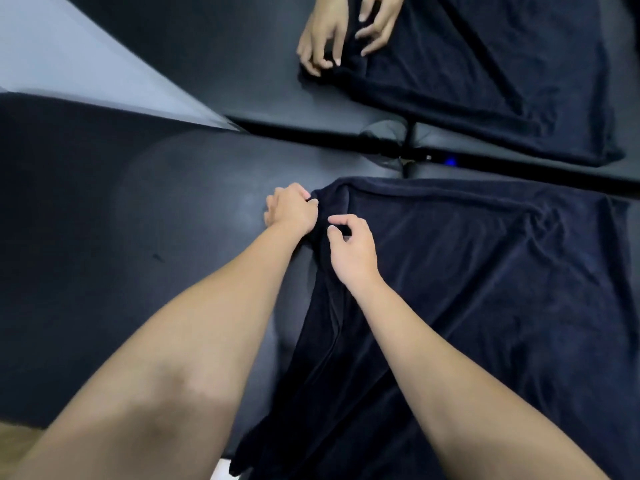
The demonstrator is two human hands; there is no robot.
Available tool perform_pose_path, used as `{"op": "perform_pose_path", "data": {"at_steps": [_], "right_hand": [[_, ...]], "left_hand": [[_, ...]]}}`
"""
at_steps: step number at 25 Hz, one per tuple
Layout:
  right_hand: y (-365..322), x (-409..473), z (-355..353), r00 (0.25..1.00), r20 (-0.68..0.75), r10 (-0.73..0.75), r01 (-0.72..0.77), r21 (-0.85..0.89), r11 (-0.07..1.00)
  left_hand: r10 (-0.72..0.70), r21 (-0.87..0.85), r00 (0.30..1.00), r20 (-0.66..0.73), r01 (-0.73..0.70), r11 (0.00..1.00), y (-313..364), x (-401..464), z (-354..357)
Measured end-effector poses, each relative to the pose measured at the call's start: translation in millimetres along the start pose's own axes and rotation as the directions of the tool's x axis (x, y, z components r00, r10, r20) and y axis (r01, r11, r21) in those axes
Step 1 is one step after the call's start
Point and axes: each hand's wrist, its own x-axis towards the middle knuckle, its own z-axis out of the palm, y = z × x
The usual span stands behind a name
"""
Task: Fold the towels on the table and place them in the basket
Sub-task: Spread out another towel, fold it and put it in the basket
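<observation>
Dark navy towel (485,289), plush, spread mostly flat on the dark table (156,209), filling the view from 3 to 6 o'clock. Left edge bunched and doubled over near centre; wrinkles across the far right side; near end hangs off the table's edge.

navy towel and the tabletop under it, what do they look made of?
Navy towel: soft pile fabric, probably velour or terry cotton; it shows a streaky sheen, drapes in loose folds and has a stitched hem along the far edge. The left hand and right hand pinch its corner. Tabletop: smooth, dark, semi-gloss surface, perhaps laminate or painted board; it mirrors the hands and towel at the top.
</observation>
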Motion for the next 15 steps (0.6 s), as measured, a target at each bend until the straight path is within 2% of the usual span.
{"op": "perform_pose_path", "data": {"at_steps": [3,6,10,12,14,15], "right_hand": [[-4.9,7.8,8.5,0.999,0.02,0.029,-0.03,0.058,0.998],[-11.2,16.3,16.1,0.998,0.058,0.016,-0.02,0.07,0.997],[-10.1,28.5,20.2,0.998,0.07,0.006,-0.008,0.038,0.999],[-6.7,32.7,21.1,0.997,0.074,-0.02,0.019,0.009,1.0],[-4.6,37.1,21.3,0.997,0.06,-0.048,0.049,-0.018,0.999],[-4.0,39.2,19.8,0.998,0.041,-0.055,0.056,-0.024,0.998]], "left_hand": [[0.124,-0.047,0.992,-0.014,-0.124,0.991,1.6,25.2,-28.1],[0.227,0.012,0.969,-0.099,-0.227,0.974,7.6,66.0,-71.8],[0.232,0.139,0.949,-0.212,-0.206,0.969,16.3,99.5,-98.3],[0.283,0.217,0.908,-0.309,-0.222,0.951,14.9,93.8,-89.4],[0.429,0.232,0.837,-0.34,-0.368,0.901,11.8,74.9,-70.3],[0.516,0.221,0.805,-0.295,-0.468,0.856,10.5,61.9,-56.4]]}}
